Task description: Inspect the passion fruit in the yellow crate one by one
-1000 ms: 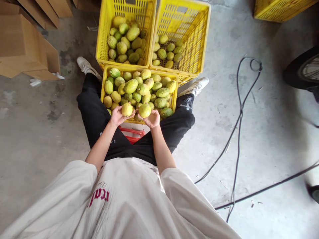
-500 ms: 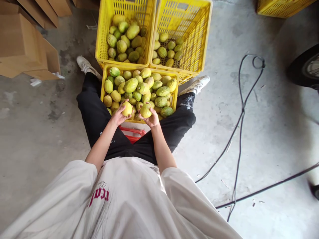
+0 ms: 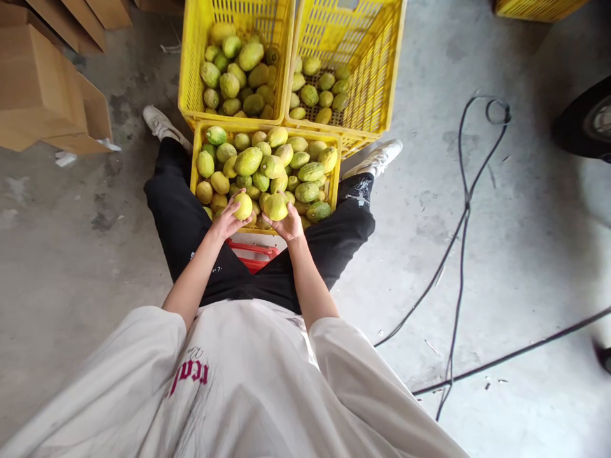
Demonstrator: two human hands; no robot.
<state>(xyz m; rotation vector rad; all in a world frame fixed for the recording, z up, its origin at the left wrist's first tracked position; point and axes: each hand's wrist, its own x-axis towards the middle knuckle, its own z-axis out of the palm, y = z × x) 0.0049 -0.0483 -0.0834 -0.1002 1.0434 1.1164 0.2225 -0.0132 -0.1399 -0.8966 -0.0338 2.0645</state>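
Note:
In my left hand (image 3: 227, 222) is a round yellow melon (image 3: 243, 206), with the fingers curled round its side and underneath. My right hand (image 3: 289, 225) grips another yellow-green melon (image 3: 275, 207), its thumb along the right side. Both fruits are held side by side with a small gap, above the near edge of a yellow plastic crate (image 3: 337, 184). That crate is heaped with yellow and green oval melons (image 3: 249, 161), some of them streaked darker green. The hands and held fruits hide part of the near row.
Behind stand two deeper yellow crates, the left one (image 3: 188, 76) partly filled with melons and the right one (image 3: 377, 76) with fewer on its bottom. Cardboard boxes (image 3: 42, 89) lie at left. Black cable (image 3: 465, 216) and a wheel (image 3: 589, 121) are at right. Something red (image 3: 255, 254) shows between my legs.
The melon in my right hand has turned and shifted slightly left, and that hand's fingers lie lower on it. My left hand keeps its melon almost in place. The view has shifted a little.

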